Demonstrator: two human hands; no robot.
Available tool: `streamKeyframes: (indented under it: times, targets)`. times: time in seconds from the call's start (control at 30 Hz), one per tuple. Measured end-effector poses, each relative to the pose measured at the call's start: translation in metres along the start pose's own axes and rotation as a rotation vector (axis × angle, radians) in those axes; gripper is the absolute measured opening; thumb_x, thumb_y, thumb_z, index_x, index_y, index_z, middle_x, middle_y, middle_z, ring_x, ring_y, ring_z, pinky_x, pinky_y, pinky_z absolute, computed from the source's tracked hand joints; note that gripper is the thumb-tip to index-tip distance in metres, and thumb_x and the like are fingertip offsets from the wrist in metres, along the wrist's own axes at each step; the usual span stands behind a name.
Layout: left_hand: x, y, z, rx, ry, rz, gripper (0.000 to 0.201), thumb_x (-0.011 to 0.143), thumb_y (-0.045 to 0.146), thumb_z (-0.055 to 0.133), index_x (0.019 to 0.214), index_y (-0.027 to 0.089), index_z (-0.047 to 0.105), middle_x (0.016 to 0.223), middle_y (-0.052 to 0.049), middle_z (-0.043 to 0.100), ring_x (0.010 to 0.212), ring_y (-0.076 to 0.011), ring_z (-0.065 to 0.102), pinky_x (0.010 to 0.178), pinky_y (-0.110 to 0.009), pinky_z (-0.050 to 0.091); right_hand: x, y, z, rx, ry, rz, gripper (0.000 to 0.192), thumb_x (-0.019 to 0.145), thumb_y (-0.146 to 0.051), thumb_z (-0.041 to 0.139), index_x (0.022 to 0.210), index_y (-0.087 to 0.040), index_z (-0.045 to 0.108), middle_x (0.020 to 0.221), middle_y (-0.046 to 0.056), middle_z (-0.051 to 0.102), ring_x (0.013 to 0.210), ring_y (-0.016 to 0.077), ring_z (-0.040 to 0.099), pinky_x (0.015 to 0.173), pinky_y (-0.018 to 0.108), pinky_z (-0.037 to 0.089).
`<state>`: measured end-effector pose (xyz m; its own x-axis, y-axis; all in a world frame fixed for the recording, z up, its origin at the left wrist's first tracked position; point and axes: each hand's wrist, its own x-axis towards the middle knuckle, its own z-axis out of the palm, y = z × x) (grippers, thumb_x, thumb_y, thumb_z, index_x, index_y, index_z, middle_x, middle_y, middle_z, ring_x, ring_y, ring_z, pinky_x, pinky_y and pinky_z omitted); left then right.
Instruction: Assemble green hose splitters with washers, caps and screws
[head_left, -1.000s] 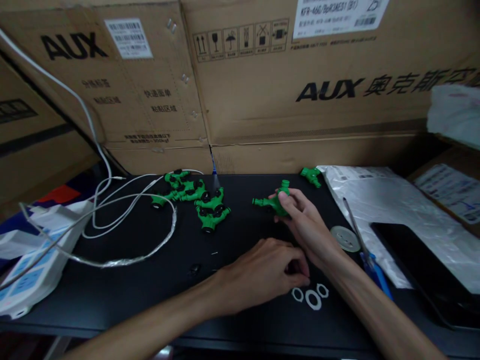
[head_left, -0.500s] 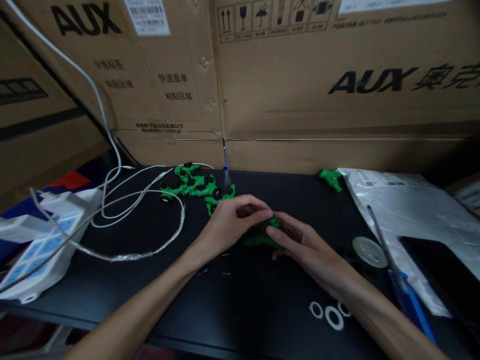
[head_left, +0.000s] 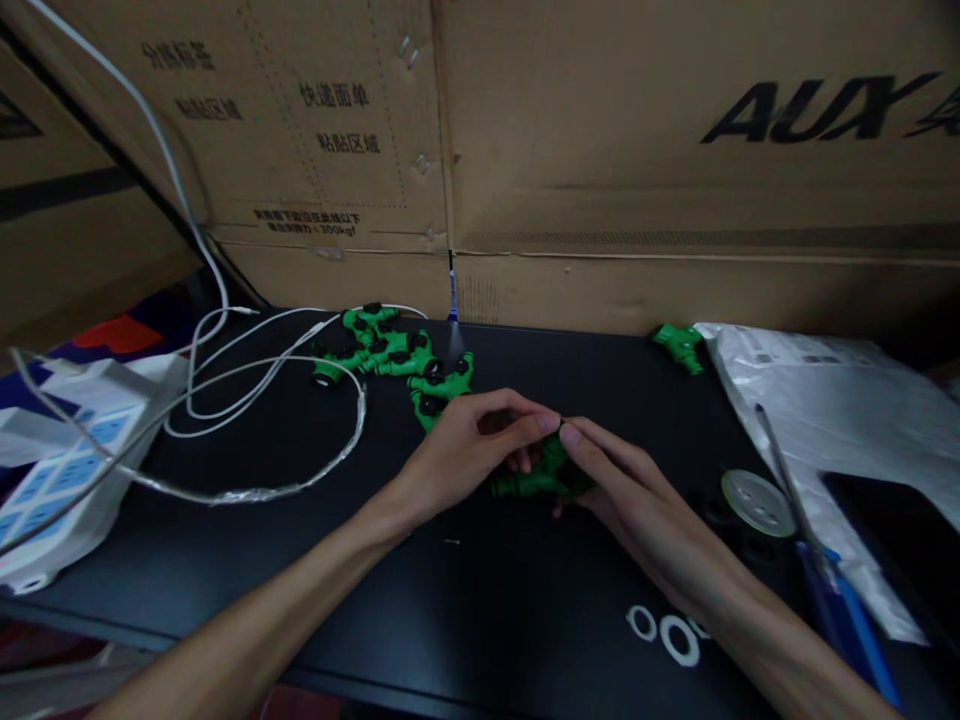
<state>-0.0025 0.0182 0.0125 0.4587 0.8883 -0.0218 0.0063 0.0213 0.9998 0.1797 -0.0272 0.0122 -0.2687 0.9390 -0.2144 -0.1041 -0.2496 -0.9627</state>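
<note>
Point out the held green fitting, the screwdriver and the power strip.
Green fitting (head_left: 529,484), head view: its left branch.
Screwdriver (head_left: 840,615), head view: its blue handle.
Power strip (head_left: 88,515), head view: its white casing.

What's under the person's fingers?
A green fitting shows under the left hand and right hand. A dark bit peeks out between the fingertips, too small to name. They cover part of the fitting, so I can't see what's hidden there.

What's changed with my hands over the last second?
Your left hand has moved forward from beside the white rings to the green fitting; whether it pinches anything there is unclear. Your right hand still holds the fitting. The rings and screwdriver stayed put.
</note>
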Motion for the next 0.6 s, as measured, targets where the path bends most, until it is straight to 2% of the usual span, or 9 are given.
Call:
streamKeyframes:
  times: [0.13,0.23,0.3,0.4,0.5,0.6]
  targets:
    - [-0.0010,0.0008,0.0034,-0.043,0.014,-0.003,0.022,0.086,0.037,0.075,0.093,0.017,0.074,0.073,0.001,0.065,0.066,-0.0104,0.059,0.063,-0.022,0.047,-0.0016,0.0000,0.0011,-0.008,0.009,0.001,0.031,0.095,-0.052,0.061,0.110,-0.027,0.073,0.109,0.003,0.069,0.096,0.0196,0.062,0.072,0.029,0.051]
    - [-0.0019,0.0015,0.0051,-0.011,0.050,-0.004,0.024,0.083,0.038,0.078,0.092,0.017,0.072,0.073,0.001,0.065,0.064,-0.0101,0.058,0.059,-0.021,0.047,-0.0024,-0.0006,0.0028,-0.012,0.006,-0.005,0.033,0.095,-0.053,0.060,0.110,-0.027,0.072,0.110,0.004,0.070,0.099,0.0212,0.062,0.074,0.031,0.050]
    - [-0.0025,0.0011,0.0057,-0.005,0.054,-0.028,0.027,0.084,0.039,0.078,0.099,0.018,0.071,0.069,0.003,0.063,0.059,-0.0102,0.058,0.054,-0.021,0.045,-0.0022,0.0000,0.0033,-0.011,0.009,-0.017,0.033,0.095,-0.053,0.059,0.109,-0.027,0.072,0.107,0.004,0.070,0.098,0.0214,0.061,0.076,0.032,0.049]
    - [-0.0033,-0.0005,0.0070,-0.076,-0.020,-0.076,0.033,0.088,0.041,0.074,0.113,0.020,0.072,0.068,0.002,0.065,0.056,-0.0107,0.061,0.051,-0.020,0.047,-0.0017,0.0019,0.0030,0.004,0.001,-0.045,0.031,0.097,-0.052,0.057,0.106,-0.026,0.072,0.098,0.004,0.068,0.093,0.0202,0.059,0.080,0.033,0.049]
    - [-0.0040,-0.0020,0.0088,-0.206,-0.081,-0.125,0.034,0.091,0.040,0.071,0.120,0.022,0.074,0.087,-0.004,0.076,0.066,-0.0127,0.071,0.064,-0.024,0.058,-0.0020,0.0032,0.0032,0.024,0.022,-0.058,0.032,0.096,-0.052,0.057,0.109,-0.026,0.072,0.098,0.004,0.067,0.093,0.0202,0.057,0.082,0.034,0.049]
    - [-0.0054,-0.0023,0.0101,-0.302,-0.086,-0.175,0.033,0.092,0.037,0.071,0.122,0.026,0.074,0.108,-0.004,0.079,0.080,-0.0138,0.077,0.080,-0.026,0.061,-0.0022,0.0029,0.0047,0.025,0.059,-0.046,0.034,0.095,-0.053,0.059,0.113,-0.027,0.072,0.103,0.004,0.067,0.099,0.0214,0.057,0.086,0.035,0.048]
